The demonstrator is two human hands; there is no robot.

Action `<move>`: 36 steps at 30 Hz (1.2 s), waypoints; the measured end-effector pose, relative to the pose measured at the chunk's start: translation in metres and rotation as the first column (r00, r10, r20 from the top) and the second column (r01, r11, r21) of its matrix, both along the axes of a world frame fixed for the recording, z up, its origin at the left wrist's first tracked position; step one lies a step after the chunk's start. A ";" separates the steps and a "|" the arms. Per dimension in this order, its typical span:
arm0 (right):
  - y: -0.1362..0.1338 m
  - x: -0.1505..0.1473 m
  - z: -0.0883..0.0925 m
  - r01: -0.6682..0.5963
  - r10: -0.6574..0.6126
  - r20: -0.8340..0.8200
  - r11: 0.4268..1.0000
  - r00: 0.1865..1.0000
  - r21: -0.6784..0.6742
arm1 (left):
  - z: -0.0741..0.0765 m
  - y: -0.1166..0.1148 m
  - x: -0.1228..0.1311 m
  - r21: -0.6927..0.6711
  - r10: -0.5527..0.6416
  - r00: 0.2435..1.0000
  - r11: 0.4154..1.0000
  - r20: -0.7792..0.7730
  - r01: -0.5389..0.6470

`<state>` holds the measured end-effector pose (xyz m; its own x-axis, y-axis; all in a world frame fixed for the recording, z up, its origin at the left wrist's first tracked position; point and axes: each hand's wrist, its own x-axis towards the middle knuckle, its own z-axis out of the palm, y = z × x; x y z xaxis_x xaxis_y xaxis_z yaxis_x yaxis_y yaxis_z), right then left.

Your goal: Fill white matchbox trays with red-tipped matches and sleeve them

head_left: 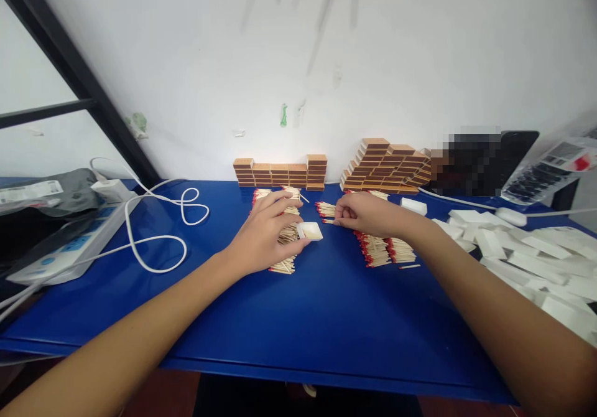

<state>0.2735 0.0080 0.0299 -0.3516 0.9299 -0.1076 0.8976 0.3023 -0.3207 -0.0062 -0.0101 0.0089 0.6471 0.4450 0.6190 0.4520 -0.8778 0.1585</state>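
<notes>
My left hand (263,233) holds a small white matchbox tray (313,233) between thumb and fingers. Beneath that hand lies a pile of matches (282,266), partly covered by it. The fingers of my right hand (359,211) are pinched together at a match (328,221), just right of and above the tray. Close by its fingertips is a small bunch of red-headed matches (325,208). Below the right wrist lies another pile of matches (375,252), with one loose match (409,267) beside it.
Brown matchboxes stand stacked along the wall, in a low row (280,175) and a taller stack (385,167). Many white trays (522,249) are heaped at the right. A white cable (156,271) loops over the blue table (298,330). A dark phone-like object (517,155) leans at the back right.
</notes>
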 end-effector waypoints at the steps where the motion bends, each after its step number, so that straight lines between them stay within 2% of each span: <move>1: 0.000 0.001 -0.001 0.004 -0.004 0.003 1.000 1.000 -0.005 | 0.000 0.000 0.000 -0.004 0.000 1.000 1.000 -0.001 0.000; 12: 0.002 0.006 -0.010 -0.015 0.013 -0.026 0.998 1.000 -0.061 | -0.001 0.000 0.000 -0.008 -0.004 1.000 1.000 0.012 0.004; 19: -0.006 -0.001 0.007 0.008 -0.011 -0.046 0.997 0.999 -0.080 | 0.000 0.000 0.000 -0.016 -0.011 1.000 1.000 0.000 0.011; 23: -0.014 -0.009 0.017 -0.038 0.023 -0.150 0.994 0.988 -0.101 | -0.002 0.001 -0.001 -0.012 0.001 1.000 1.000 -0.008 -0.002; 28: -0.022 -0.021 0.017 -0.170 0.147 -0.306 0.984 0.940 -0.049 | -0.001 0.001 -0.001 -0.001 0.011 1.000 1.000 -0.018 -0.011; 36: -0.026 -0.036 0.005 -0.229 0.260 -0.273 0.963 0.926 0.140 | 0.003 0.000 -0.001 0.018 0.001 1.000 1.000 -0.006 -0.001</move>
<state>0.2371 -0.0179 0.0354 -0.5707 0.8119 0.1233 0.6666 0.5457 -0.5078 -0.0068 -0.0098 0.0117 0.6506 0.4344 0.6229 0.4539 -0.8800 0.1396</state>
